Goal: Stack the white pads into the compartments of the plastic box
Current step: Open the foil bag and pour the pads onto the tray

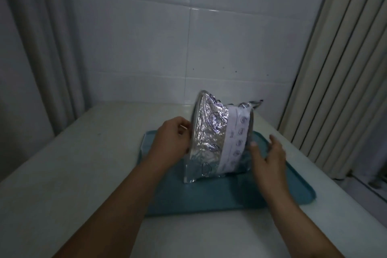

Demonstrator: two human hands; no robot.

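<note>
**Foil pack held over the tray; no box or loose pads in view**

A silver foil pack (211, 138) with a white printed band stands tilted above the teal tray (293, 184), its lower corner touching or just over the tray floor. It presumably holds the white pads, but none can be seen, and the plastic box with its compartments is nowhere in view. The tray lies on a pale table (83, 163), which runs back to a tiled wall.

The left hand (171, 138) grips the pack's left edge, fingers curled round the seam. The right hand (268, 159) is at the pack's right side, fingers straight and spread; the fingertips seem to touch or nearly touch the foil, but firm contact cannot be told. The hands are apart, with the pack between them.

As a judgement, the pack looks light and bulky. The crinkled foil is thin, soft-walled and likely slippery, so it should dent under pressure rather than hold its shape. The flat sealed edges are the stiffest parts and give the surest pinch, as the left hand uses now. The pads inside are probably soft and compressible, and not fragile. To open the pack, both hands would best pinch the top seam, away from the tray, so that the contents fall onto the tray and not onto the table.
</note>
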